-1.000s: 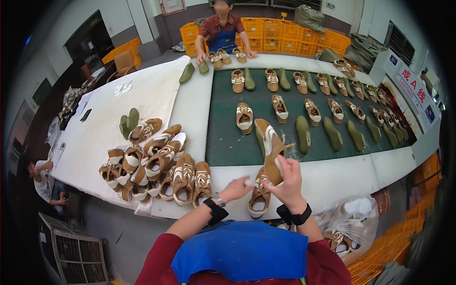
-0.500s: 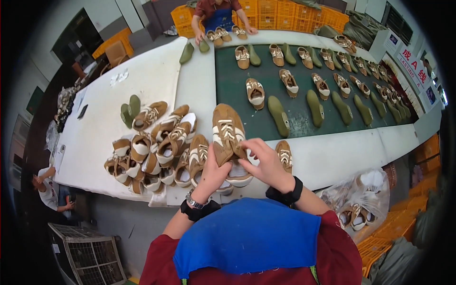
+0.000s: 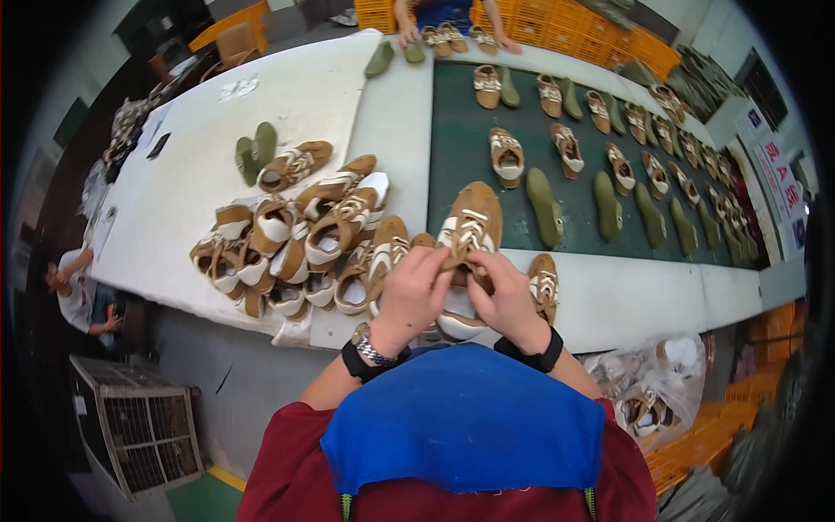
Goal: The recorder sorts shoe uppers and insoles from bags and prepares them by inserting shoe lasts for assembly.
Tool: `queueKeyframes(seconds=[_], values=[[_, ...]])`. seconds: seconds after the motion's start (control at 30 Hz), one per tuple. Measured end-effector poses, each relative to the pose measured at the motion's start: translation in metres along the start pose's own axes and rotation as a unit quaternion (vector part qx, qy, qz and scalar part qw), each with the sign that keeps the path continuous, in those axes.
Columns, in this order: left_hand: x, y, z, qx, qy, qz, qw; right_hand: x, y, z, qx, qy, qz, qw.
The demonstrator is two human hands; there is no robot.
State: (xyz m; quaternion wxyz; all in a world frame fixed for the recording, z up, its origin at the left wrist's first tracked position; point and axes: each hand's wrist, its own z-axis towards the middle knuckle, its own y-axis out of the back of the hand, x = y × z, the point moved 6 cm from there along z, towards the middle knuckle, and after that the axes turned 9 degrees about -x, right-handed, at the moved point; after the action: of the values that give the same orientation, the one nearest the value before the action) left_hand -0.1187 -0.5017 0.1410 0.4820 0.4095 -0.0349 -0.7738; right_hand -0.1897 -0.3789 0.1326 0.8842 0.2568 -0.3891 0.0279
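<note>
Brown sneaker, grasped by both hands, white tabletop, dark green panel, orange crates beyond

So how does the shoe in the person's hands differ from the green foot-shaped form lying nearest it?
The shoe is brown with white trim and laces; the form is plain green, without laces. The shoe is gripped near its opening by the left hand and right hand; the form lies untouched on the dark green surface. Both are long and foot-shaped.
</note>
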Motion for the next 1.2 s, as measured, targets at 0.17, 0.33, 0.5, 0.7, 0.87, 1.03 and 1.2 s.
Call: queueKeyframes(seconds=[0.17, 0.33, 0.5, 0.7, 0.87, 1.03, 1.2], values=[[-0.005, -0.003, 0.015, -0.005, -0.003, -0.052, 0.999, -0.002, 0.007, 0.007, -0.013, -0.044, 0.022, 0.999], [-0.01, -0.014, 0.015, 0.032, -0.029, -0.033, 0.999, -0.021, 0.006, 0.005, 0.034, -0.037, 0.07, 0.996], [-0.012, -0.018, 0.022, 0.063, -0.041, 0.0, 0.997, -0.018, 0.012, 0.0, -0.016, -0.054, 0.054, 0.997], [-0.013, -0.011, 0.02, 0.047, -0.072, -0.004, 0.996, -0.018, 0.002, 0.001, 0.077, 0.006, 0.092, 0.993], [0.033, -0.023, 0.019, 0.052, 0.198, -0.177, 0.963, -0.024, -0.005, -0.014, 0.12, -0.002, 0.083, 0.989], [-0.004, -0.038, 0.02, 0.187, -0.108, 0.047, 0.975, -0.028, 0.009, -0.004, -0.052, -0.041, 0.059, 0.996], [-0.007, -0.045, 0.018, 0.246, -0.123, 0.012, 0.961, -0.024, 0.019, -0.006, -0.052, -0.063, 0.075, 0.994]])
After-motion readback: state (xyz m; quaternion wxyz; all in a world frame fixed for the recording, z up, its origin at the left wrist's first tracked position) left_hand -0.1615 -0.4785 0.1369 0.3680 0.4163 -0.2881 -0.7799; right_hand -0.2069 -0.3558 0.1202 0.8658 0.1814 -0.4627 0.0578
